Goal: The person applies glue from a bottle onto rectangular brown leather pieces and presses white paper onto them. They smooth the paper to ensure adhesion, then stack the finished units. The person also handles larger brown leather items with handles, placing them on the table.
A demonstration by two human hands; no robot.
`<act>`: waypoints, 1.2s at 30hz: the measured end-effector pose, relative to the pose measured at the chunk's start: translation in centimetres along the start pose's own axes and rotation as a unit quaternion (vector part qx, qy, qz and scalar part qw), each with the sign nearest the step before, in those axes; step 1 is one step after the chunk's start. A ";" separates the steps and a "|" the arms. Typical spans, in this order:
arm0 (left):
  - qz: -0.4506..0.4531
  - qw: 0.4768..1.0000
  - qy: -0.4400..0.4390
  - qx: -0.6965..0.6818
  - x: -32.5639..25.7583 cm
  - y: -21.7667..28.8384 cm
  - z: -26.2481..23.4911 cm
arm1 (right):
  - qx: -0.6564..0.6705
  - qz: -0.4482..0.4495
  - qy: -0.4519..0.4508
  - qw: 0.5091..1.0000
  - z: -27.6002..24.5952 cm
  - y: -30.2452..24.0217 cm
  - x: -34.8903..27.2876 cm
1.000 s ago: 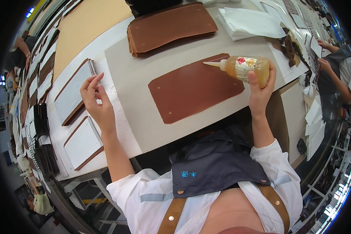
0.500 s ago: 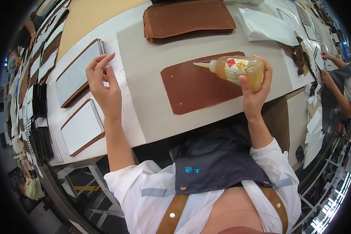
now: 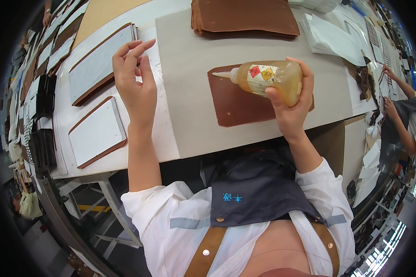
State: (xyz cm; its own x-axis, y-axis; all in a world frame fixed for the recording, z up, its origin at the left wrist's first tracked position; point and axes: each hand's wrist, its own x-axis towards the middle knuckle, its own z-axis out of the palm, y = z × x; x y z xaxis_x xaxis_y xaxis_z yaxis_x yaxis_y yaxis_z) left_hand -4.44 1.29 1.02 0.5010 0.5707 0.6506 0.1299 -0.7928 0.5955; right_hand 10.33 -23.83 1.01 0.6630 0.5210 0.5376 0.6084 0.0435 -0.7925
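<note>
My right hand [image 3: 293, 111] is wrapped round a clear squeeze bottle [image 3: 263, 78] of amber liquid. The bottle lies tilted on its side, its thin pale nozzle pointing left. Below it, a flat brown leather panel [image 3: 235, 106] with small holes rests on the grey board [image 3: 182, 78]; bottle and hand cover part of the panel. Raised to the left of the panel, my left hand [image 3: 136, 85] has its fingers loosely bent and apart, and I see nothing in it. Beside that hand lies a long stack of white-faced, brown-edged pieces [image 3: 94, 67].
A thick stack of brown leather panels [image 3: 245, 18] sits at the far side, with white sheets [image 3: 330, 39] to its right. A shorter white-faced stack [image 3: 99, 134] lies near the table's left front. At the far right are a co-worker's arms [image 3: 402, 124].
The bottle in my right hand has shifted slightly left over the leather panel. My left hand stays raised with its fingers bent. The whole view has moved a little.
</note>
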 end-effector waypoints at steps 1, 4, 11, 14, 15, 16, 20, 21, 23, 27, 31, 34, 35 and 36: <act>0.000 1.000 0.000 -0.003 0.0 -0.1 0.0 | -0.001 -0.011 -0.006 1.000 0.2 -0.1 0.2; -0.002 1.000 -0.005 0.000 0.0 0.0 0.0 | 0.022 -0.013 -0.027 0.999 0.6 -0.2 1.4; 0.002 1.000 0.005 -0.005 -0.1 -0.2 -0.2 | 0.108 0.079 -0.102 0.986 -1.0 0.4 6.3; 0.006 1.000 0.006 -0.006 -0.1 -0.2 -0.1 | 0.100 0.091 -0.124 0.983 -0.9 1.1 7.0; 0.005 1.000 0.006 -0.006 -0.1 -0.1 -0.1 | 0.102 0.096 -0.128 0.982 -0.9 1.1 7.1; 0.004 1.000 0.005 -0.004 -0.1 -0.1 -0.1 | 0.106 0.102 -0.132 0.980 -0.8 1.3 7.1; 0.002 1.000 0.006 0.001 -0.1 -0.1 -0.2 | 0.109 0.105 -0.138 0.979 -0.5 1.7 7.1; 0.002 1.000 0.005 0.003 -0.1 0.0 -0.2 | 0.109 0.103 -0.140 0.979 -0.6 1.7 7.1; 0.006 1.000 0.004 0.005 -0.1 -0.1 -0.2 | 0.110 0.102 -0.144 0.978 -0.6 1.8 6.9; 0.008 1.000 0.004 0.003 -0.1 -0.2 -0.1 | 0.113 0.115 -0.162 0.974 -1.2 1.6 6.5; 0.010 1.000 -0.006 0.002 -0.1 -0.3 -0.2 | 0.110 0.118 -0.184 0.970 -1.9 1.2 5.7; 0.018 1.000 -0.005 0.005 -0.2 -0.5 -0.2 | 0.110 0.128 -0.214 0.962 -2.7 1.0 4.9; 0.019 1.000 -0.003 0.005 -0.1 -0.5 -0.1 | 0.121 0.135 -0.218 0.959 -2.9 0.8 4.5; 0.020 1.000 -0.001 0.006 -0.1 -0.5 -0.2 | 0.132 0.142 -0.223 0.955 -3.0 0.5 4.1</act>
State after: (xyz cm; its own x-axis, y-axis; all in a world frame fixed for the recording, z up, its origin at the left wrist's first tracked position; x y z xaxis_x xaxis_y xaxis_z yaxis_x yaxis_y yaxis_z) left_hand -4.68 1.64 0.77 0.5081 0.5378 0.6727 0.1190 -0.8174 0.5636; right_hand 14.71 -24.25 3.68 0.4969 0.8528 0.1608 0.2615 0.0296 -0.9648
